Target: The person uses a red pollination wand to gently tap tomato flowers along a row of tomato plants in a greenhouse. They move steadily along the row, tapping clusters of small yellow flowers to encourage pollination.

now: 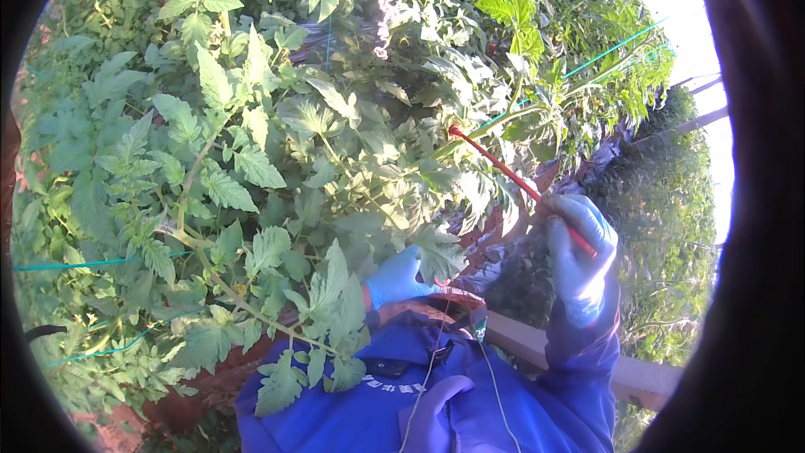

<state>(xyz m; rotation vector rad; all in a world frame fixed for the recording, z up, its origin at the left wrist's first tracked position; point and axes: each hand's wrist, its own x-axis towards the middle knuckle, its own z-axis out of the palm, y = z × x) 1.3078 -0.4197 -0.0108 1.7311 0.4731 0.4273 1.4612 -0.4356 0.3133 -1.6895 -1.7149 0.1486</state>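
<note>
At the right, my right hand [582,248] in a light blue glove grips a thin red stick [503,167] between thumb and fingers. The stick slants up and left; its darker red tip lies among tomato leaves beside a green stem [509,114]. My left hand [399,277], also in a blue glove, is lower and nearer my body, close behind a tomato leaf [438,255]. A small pinkish-red item shows at its fingers; whether it is held cannot be told, as leaves hide part of the hand.
Dense tomato plants surround me, with a long leafy stem [251,308] crossing near my chest. Green twine [100,263] runs through the foliage at left, more at upper right. A pale beam [648,377] lies at lower right. Cords hang over my blue jacket [490,415].
</note>
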